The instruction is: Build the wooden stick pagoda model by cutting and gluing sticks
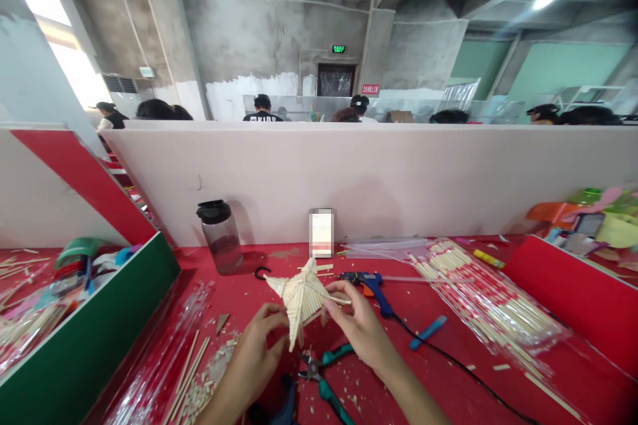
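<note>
Fingers of the right hand [351, 315] gripped the right side of a pale stick star [305, 293] above the red table [239, 299], just beyond the green-handled pliers [313, 369] and left of the blue glue gun [369, 281], while the left hand [262, 340] curled close by, its contact unclear.

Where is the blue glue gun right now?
In the head view, right of centre: the blue glue gun lies on the red tabletop just beyond the right hand, left of the plastic-wrapped sticks.
</note>
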The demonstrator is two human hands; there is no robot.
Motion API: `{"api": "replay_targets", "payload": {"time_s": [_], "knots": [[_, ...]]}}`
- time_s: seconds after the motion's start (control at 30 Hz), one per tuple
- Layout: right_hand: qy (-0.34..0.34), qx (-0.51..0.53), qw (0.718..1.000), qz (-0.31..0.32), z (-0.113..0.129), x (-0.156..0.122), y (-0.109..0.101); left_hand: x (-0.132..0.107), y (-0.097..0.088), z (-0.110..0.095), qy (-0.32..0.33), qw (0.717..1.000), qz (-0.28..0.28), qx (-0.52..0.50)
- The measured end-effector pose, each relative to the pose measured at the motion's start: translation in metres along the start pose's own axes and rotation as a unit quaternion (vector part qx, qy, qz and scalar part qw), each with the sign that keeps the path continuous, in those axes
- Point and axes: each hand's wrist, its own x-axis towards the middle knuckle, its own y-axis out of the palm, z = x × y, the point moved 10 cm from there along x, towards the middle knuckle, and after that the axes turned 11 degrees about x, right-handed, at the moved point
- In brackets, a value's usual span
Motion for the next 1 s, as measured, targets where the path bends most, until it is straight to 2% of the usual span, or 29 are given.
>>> {"api": "replay_targets", "payload": {"time_s": [0.13, 0.27, 0.37, 0.57, 0.8, 1.0], "knots": [[-0.022, -0.013, 0.999, -0.028, -0.003, 0.002, -0.009, -0.001, 0.001, -0.015, -0.003, 0.999, 0.035, 0.028], [-0.023, 0.039, 0.998, -0.046, -0.002, 0.001, -0.011, -0.004, 0.008, -0.030, 0.029, 0.995, 0.090, 0.019], [-0.020, 0.069, 0.997, -0.041, -0.001, 0.001, -0.009, -0.009, 0.012, -0.028, 0.021, 0.993, 0.108, 0.034], [-0.009, 0.067, 0.996, -0.049, -0.007, 0.000, -0.009, -0.016, 0.016, -0.017, 0.006, 0.993, 0.106, 0.056], [-0.007, 0.047, 0.998, -0.028, -0.002, -0.001, -0.003, -0.019, 0.021, -0.024, 0.046, 0.987, 0.133, 0.076], [0.033, -0.027, 0.999, -0.033, 0.005, -0.003, -0.008, -0.018, 0.014, -0.029, 0.062, 0.982, 0.158, 0.084]]}}
